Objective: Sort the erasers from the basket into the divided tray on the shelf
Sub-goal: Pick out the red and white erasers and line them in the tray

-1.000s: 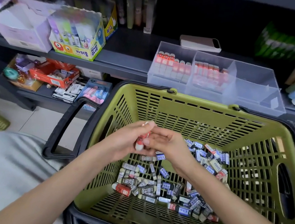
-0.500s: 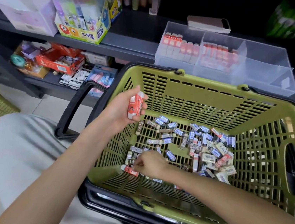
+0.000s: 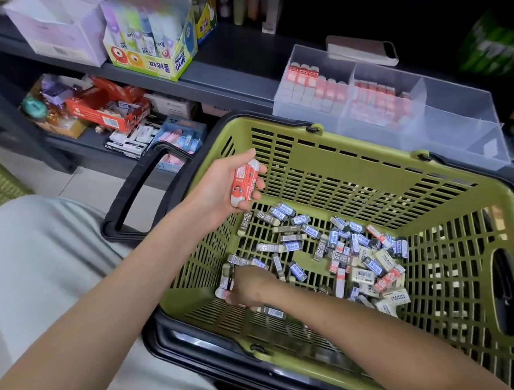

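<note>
Head view: clasping red-and-white erasers (image 3: 244, 187) in left hand (image 3: 222, 189) over green basket (image 3: 366, 149); right hand (image 3: 250, 285) down among loose erasers (image 3: 348, 253) at near-left corner, grip not discernible.

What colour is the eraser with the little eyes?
The eraser in the left hand is orange-red and white, clearest in the head view.

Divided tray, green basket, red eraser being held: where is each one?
divided tray (image 3: 448, 136): head view, clear front wall, right end.
green basket (image 3: 363, 175): head view, slatted far wall.
red eraser (image 3: 244, 182): head view, printed sleeve, gripped by left hand (image 3: 217, 190).
</note>
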